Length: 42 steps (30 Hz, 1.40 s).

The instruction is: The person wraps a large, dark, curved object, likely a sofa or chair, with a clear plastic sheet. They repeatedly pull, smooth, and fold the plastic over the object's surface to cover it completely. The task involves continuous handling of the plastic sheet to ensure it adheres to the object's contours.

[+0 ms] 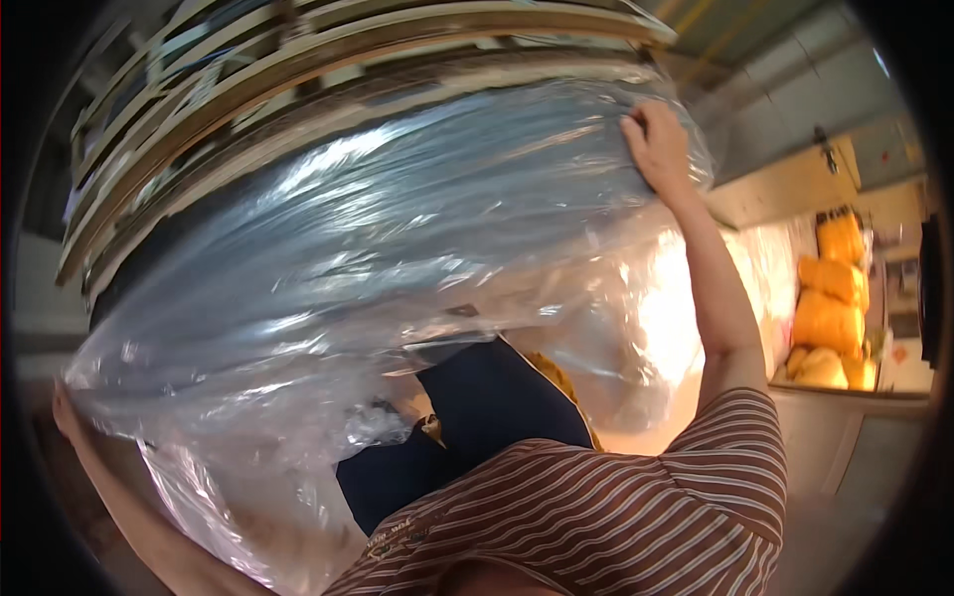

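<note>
A wide sheet of clear plastic film (378,238) is stretched across the view in front of me, creased and shiny. At the far left, my left hand (65,409) is closed on a gathered corner of the film, its fingers partly hidden. My right hand (659,147), at the upper right, has its fingers curled into the film near its far right edge. Under the film lies a dark, flat surface whose kind I cannot make out. Loose folds of film hang down around my dark trousers (497,402).
Wooden slatted frames (348,40), seemingly stacked, stand along the far side beyond the film. On the right, several orange-yellow bundles (830,323) are piled in a brightly lit area beside a pale wall (805,74). More loose film (189,487) trails at the lower left.
</note>
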Motion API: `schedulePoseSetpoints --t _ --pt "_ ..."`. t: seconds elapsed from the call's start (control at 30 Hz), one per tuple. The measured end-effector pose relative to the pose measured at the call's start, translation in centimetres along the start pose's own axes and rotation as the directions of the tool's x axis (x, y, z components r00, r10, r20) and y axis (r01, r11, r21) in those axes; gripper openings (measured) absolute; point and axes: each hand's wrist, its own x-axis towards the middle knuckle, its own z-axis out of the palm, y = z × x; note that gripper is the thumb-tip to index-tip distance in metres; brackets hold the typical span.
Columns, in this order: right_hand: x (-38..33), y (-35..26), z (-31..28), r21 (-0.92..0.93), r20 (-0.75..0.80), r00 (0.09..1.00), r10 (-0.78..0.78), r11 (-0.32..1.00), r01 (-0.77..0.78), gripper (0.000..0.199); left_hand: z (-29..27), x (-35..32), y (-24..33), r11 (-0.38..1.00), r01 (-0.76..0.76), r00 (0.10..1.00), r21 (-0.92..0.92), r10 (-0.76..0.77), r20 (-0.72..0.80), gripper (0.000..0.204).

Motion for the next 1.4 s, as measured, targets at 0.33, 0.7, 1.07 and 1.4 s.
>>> schedulePoseSetpoints --t 0.33,0.7,1.07,1.4 --pt "-3.9 0.1 -0.5 -0.053 0.083 0.995 0.047 0.998 -0.043 0.057 23.7 -28.5 35.4 0.737 -0.673 0.642 -0.067 0.627 0.44 0.04" --pt "1.8 8.3 2.0 -0.048 0.267 0.953 0.144 0.99 -0.136 0.071 24.7 -39.8 37.2 0.791 -0.487 0.725 -0.369 0.602 0.334 0.008" --pt "-4.7 -7.3 -1.1 0.238 0.115 0.912 -0.394 0.902 0.36 0.051 1.8 -35.6 16.5 0.871 -0.453 0.87 0.191 0.479 -0.117 0.017" --pt "2.4 -3.7 4.6 0.403 0.079 0.996 0.038 0.913 -0.067 0.032 5.3 -48.8 12.6 0.941 -0.335 0.935 0.045 0.338 -0.103 0.01"
